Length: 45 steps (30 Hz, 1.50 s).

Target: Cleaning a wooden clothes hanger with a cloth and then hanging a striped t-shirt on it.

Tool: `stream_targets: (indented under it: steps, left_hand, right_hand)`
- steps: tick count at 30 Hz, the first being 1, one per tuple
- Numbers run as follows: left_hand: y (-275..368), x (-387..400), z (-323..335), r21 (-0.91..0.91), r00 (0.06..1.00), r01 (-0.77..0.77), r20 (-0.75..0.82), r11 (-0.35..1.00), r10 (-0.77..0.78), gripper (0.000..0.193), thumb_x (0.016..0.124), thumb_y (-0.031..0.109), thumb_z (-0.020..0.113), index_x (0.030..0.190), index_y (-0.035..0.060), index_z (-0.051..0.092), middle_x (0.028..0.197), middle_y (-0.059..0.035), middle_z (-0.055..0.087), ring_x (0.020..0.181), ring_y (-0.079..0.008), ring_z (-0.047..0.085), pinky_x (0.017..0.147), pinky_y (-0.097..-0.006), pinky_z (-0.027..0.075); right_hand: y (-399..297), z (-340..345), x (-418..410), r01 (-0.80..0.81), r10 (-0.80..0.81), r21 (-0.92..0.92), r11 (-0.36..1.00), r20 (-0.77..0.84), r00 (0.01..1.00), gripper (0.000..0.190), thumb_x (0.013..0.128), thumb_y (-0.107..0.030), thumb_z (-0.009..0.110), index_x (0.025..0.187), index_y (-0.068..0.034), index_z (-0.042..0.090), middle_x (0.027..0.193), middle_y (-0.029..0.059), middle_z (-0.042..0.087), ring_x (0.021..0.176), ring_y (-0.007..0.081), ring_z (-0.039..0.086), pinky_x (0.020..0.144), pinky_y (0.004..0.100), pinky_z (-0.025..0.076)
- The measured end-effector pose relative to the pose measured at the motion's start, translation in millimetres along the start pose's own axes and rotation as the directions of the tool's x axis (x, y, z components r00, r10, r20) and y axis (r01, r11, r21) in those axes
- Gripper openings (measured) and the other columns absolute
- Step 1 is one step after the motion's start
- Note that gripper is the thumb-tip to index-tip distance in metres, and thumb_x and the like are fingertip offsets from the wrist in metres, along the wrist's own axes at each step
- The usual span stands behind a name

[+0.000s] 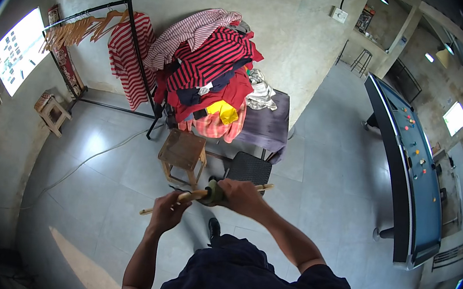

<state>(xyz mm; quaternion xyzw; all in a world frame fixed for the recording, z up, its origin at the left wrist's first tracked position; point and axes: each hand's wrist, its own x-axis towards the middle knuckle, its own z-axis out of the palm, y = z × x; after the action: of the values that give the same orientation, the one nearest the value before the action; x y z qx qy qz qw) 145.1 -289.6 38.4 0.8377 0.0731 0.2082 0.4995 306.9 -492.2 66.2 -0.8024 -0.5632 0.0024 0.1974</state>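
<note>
In front of my body, my left hand [168, 212] grips one side of a wooden clothes hanger [192, 195]. My right hand [239, 196] is closed on a bunched olive-green cloth [214, 194] around the hanger's middle. The hanger's far tip sticks out beyond my right hand. A large pile of clothes [218, 74], with striped, red and yellow pieces, lies ahead on a table under a dark purple cloth [265, 120]. Left of the pile, a red-and-white striped shirt [132, 58] hangs on a black metal rack beside several wooden hangers [73, 32].
A wooden stool [183, 149] and a black woven seat [249, 168] stand just beyond my hands. A cable [84, 162] runs over the floor at left. A smaller stool [51, 113] stands by the left wall, and a pool table [407, 177] stands at right.
</note>
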Motion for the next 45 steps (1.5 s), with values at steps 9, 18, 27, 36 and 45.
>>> stream_targets:
  steps: [9,18,27,36,45]
  left_hand:
    - [-14.0,88.0,-19.4,0.133,0.999,-0.042,-0.001,0.99,0.042,0.028,0.081,0.012,0.079,0.104,0.0022,0.067,0.082,-0.0109,0.072,0.067,-0.0202,0.07,0.06,-0.0297,0.055]
    - [-30.8,132.3,0.3,0.1,0.995,-0.038,0.098,0.994,0.028,0.029,0.081,0.013,0.079,0.106,0.0042,0.067,0.085,-0.012,0.073,0.069,-0.0216,0.072,0.062,-0.0334,0.056]
    - [-31.8,146.2,7.6,0.099,0.961,-0.13,0.258,0.987,0.101,0.027,0.083,0.014,0.077,0.107,0.0049,0.068,0.085,-0.0114,0.072,0.069,-0.0211,0.07,0.063,-0.0322,0.055]
    - [-32.7,141.2,-53.9,0.157,0.977,-0.152,0.175,0.976,0.124,0.031,0.079,0.011,0.08,0.107,0.0096,0.068,0.083,-0.0097,0.072,0.067,-0.0234,0.069,0.06,-0.0337,0.054]
    - [-83.9,72.7,-154.9,0.112,0.98,-0.126,0.168,0.986,0.106,0.031,0.079,0.012,0.079,0.108,0.009,0.068,0.082,-0.0098,0.071,0.066,-0.0234,0.068,0.062,-0.0328,0.054]
  right_hand:
    - [75.1,-24.8,37.6,0.066,-0.073,-0.2,0.978,-0.027,0.997,0.045,0.084,-0.052,0.068,0.102,-0.012,0.063,0.085,0.0059,0.062,0.071,0.0267,0.064,0.067,0.0386,0.046]
    - [104.4,-18.4,62.5,-0.16,0.128,0.123,0.979,0.239,0.963,0.046,0.085,-0.038,0.07,0.112,-0.003,0.057,0.102,0.0151,0.066,0.09,0.0365,0.066,0.078,0.0494,0.052]
    - [73.6,-27.1,68.3,-0.139,0.131,0.137,0.981,0.07,0.989,0.047,0.082,-0.038,0.072,0.116,-0.008,0.058,0.094,0.0118,0.067,0.087,0.0341,0.067,0.074,0.0448,0.054]
    - [78.3,-10.6,48.6,-0.227,0.239,-0.125,0.966,0.089,0.967,0.039,0.083,-0.042,0.071,0.101,-0.009,0.061,0.08,0.0115,0.068,0.073,0.0353,0.068,0.067,0.0453,0.054]
    - [-63.8,55.3,156.5,0.079,-0.056,0.266,0.961,-0.092,0.994,0.056,0.083,-0.037,0.072,0.128,-0.008,0.054,0.09,0.0171,0.067,0.082,0.0375,0.067,0.071,0.0465,0.054]
